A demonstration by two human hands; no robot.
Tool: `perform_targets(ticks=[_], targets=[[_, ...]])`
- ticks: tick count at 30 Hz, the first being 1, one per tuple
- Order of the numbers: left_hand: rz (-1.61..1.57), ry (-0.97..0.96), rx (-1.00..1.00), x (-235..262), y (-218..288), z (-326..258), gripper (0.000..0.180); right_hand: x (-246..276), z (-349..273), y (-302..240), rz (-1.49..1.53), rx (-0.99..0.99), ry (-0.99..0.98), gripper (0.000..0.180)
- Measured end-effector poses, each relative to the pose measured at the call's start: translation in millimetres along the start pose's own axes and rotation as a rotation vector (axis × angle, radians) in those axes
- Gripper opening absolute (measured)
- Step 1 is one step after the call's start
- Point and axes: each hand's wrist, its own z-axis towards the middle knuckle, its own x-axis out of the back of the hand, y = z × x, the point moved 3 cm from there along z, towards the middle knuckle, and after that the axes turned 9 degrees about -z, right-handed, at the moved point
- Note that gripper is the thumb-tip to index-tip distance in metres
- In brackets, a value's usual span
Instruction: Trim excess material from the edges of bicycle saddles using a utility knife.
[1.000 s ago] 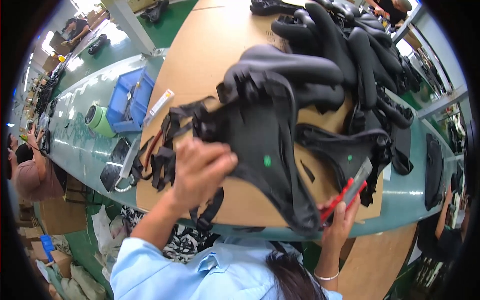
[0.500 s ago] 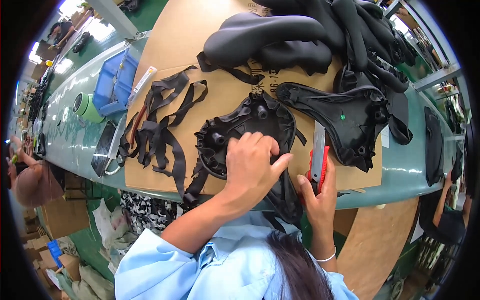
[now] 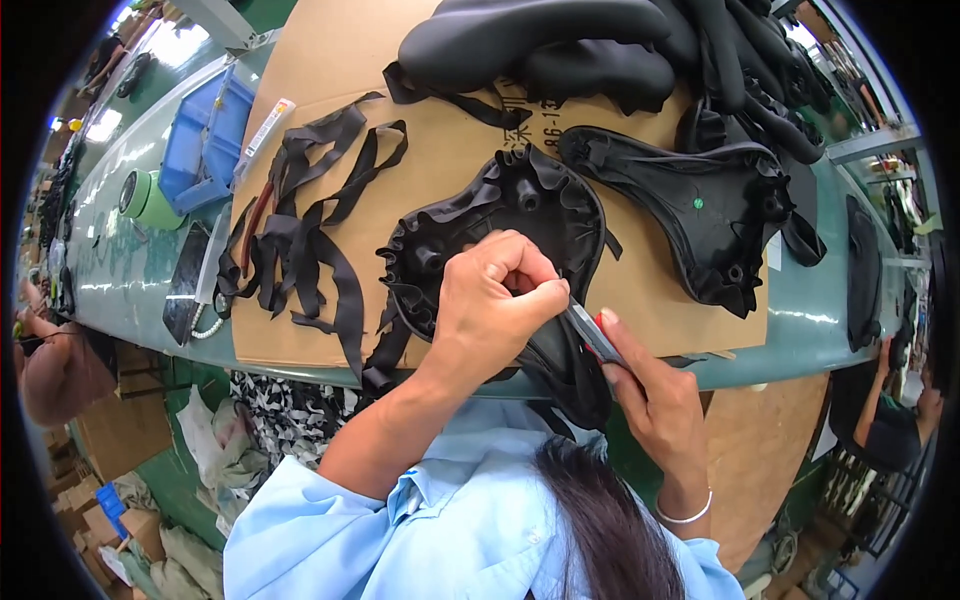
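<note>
A black bicycle saddle point(image 3: 528, 195) lies upside down in front of me, its cover gathered in folds round the rim and its nose toward my body. Over it, my left hand point(image 3: 490, 305) is closed in a pinch, thumb against fingertips; what they grip is hidden. My right hand point(image 3: 655, 395) holds a red-handled utility knife point(image 3: 598, 338), its blade pointing up and left at the left thumb, over the saddle's right edge. To the right, another upturned saddle point(image 3: 690, 220) with a green dot rests on the cardboard point(image 3: 440, 150).
Cut black strips point(image 3: 345, 290) lie on the left. More black saddles point(image 3: 530, 50) are heaped at the far side. Beyond the cardboard's left edge are a blue bin point(image 3: 205, 145), a green container point(image 3: 150, 200) and a dark flat phone-like slab point(image 3: 185, 280). Other people work at both sides.
The knife has swung from upright to slanting left, its blade now beside my left thumb. My left hand has moved slightly up and closed into a pinch.
</note>
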Motion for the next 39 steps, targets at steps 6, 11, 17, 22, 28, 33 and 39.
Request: perform_targets(ticks=[6, 11, 17, 22, 28, 33, 39], targets=[[-0.275, -0.198, -0.080, -1, -2, 0, 0.008, 22, -38, 9, 0.005, -0.066, -0.172, 0.052], [-0.664, -0.118, -0.128, -15, -4, 15, 0.005, 26, -54, -20, 0.165, -0.624, -0.311, 0.049], [-0.895, -0.064, -0.300, -16, -1, 31, 0.008, 0, -99, -21, 0.199, -0.493, 0.024, 0.049], [0.262, -0.897, -0.743, -10, 37, -32, 0.018, 7, -89, 1, 0.475, -0.596, 0.515, 0.052], [0.747, -0.752, -0.720, 28, 19, 8, 0.016, 3, -69, -6, -0.024, -0.082, 0.324, 0.044], [0.773, -0.653, -0.700, 22, 19, 7, 0.009, -9, -48, -24, -0.257, 0.146, 0.195, 0.064], [0.787, -0.652, -0.677, 21, 15, 11, 0.009, -9, -32, -33, -0.591, 0.173, 0.072, 0.070]])
